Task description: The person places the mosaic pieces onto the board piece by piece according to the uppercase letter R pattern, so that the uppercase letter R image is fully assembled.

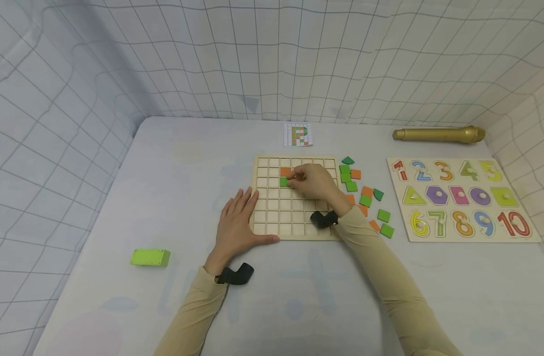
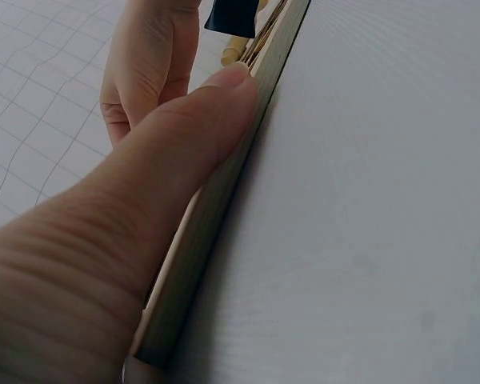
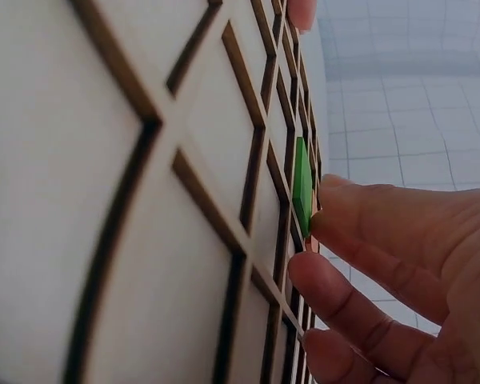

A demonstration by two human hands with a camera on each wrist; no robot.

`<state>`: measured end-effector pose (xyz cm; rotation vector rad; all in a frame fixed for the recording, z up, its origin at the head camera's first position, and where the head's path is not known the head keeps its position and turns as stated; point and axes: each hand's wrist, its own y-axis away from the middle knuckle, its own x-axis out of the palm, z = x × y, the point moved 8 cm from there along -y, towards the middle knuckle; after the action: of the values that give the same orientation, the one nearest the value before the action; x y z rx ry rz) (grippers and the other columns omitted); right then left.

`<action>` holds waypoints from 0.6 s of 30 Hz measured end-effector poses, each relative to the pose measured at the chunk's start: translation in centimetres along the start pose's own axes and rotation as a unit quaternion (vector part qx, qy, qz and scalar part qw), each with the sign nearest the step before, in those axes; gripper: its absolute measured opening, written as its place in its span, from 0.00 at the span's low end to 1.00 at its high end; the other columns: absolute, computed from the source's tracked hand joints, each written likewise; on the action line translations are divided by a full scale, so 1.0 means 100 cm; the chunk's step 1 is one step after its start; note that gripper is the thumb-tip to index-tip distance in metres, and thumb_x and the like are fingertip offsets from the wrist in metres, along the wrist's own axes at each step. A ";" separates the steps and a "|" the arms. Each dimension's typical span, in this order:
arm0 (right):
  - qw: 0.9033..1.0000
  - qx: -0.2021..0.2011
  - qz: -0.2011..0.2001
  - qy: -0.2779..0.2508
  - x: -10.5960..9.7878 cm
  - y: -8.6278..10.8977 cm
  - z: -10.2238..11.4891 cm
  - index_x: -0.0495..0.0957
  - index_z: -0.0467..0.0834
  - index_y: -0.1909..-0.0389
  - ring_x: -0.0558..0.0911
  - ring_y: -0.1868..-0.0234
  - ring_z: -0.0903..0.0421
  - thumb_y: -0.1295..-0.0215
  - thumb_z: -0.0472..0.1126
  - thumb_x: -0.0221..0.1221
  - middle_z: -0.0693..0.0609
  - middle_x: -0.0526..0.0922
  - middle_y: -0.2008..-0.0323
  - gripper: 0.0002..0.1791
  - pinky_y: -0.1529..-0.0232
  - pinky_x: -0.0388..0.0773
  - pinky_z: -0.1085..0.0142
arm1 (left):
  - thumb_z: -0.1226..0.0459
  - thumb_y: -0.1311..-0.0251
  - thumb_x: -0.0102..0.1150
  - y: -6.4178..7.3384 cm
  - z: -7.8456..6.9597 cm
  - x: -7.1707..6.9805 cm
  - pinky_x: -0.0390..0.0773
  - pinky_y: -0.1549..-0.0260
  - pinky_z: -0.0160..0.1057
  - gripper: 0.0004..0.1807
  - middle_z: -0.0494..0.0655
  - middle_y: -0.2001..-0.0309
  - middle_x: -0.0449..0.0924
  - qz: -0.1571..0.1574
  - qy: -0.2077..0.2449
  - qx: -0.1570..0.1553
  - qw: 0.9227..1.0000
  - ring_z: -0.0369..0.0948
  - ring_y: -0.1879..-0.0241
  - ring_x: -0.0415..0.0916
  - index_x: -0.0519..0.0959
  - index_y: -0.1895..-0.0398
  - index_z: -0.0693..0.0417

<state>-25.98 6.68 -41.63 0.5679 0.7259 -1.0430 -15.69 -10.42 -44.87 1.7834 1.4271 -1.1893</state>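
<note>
A wooden grid board (image 1: pixel 272 216) lies flat on the table. My left hand (image 1: pixel 238 222) rests at its lower left corner, fingers spread along the left side and thumb (image 2: pixel 216 104) on the front edge. Over the board, my right hand (image 1: pixel 315 182) pinches a green square tile (image 1: pixel 283 182) at a cell in the third row. The right wrist view shows this green tile (image 3: pixel 302 188) at the fingertips, tilted slightly out of the grid. An orange square tile (image 1: pixel 285 171) sits in the cell just above it, partly hidden by fingers in the right wrist view.
Several loose green tiles (image 1: pixel 384 215) and orange tiles (image 1: pixel 355 174) lie right of the board. A pattern card (image 1: pixel 301 135) is behind it. Farther right are a number puzzle board (image 1: pixel 441 188) and a gold microphone (image 1: pixel 441 134). A green block (image 1: pixel 149 257) stands at left.
</note>
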 end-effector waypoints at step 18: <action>0.984 -0.047 -0.163 -0.060 -0.060 0.020 -0.033 0.81 0.36 0.52 0.76 0.63 0.47 0.35 0.43 0.61 0.43 0.82 0.59 0.17 0.64 0.72 0.57 | 0.31 0.68 0.67 0.000 0.000 -0.001 0.41 0.33 0.49 0.67 0.50 0.26 0.46 -0.001 0.001 0.000 1.000 0.46 0.27 0.36 0.52 0.26 0.54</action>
<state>-26.95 13.26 -39.00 0.3054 0.7728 -1.3275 -15.69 -10.41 -44.81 1.7834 1.4298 -1.1889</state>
